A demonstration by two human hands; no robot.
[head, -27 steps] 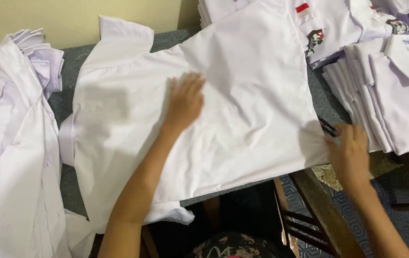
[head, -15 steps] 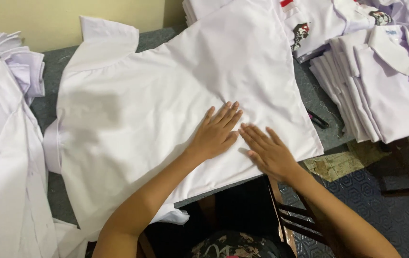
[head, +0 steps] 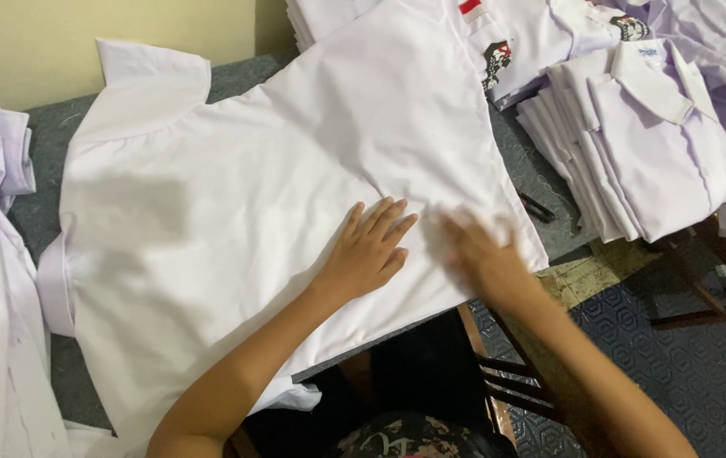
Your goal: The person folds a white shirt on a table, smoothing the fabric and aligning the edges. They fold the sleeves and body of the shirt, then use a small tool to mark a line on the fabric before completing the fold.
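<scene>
Both hands, left hand (head: 369, 252) and blurred right hand (head: 483, 254), press flat with fingers spread, gripping nothing, on the white shirt (head: 236, 212) covering the grey surface (head: 236, 78), folded shirts (head: 634, 144) stacked far right

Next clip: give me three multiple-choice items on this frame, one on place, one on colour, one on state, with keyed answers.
1. Where is the stack of folded shirts?
A. right of the spread shirt
B. on the floor
C. under the table

2. What colour is the spread shirt?
A. blue
B. white
C. black

3. How is the left hand?
A. clenched
B. lifted off
C. flat, fingers spread

Answers: 1 A, the stack sits at the table's right end. 2 B, its cloth is plain white. 3 C, the palm lies flat on the shirt beside the blurred right hand.
</scene>
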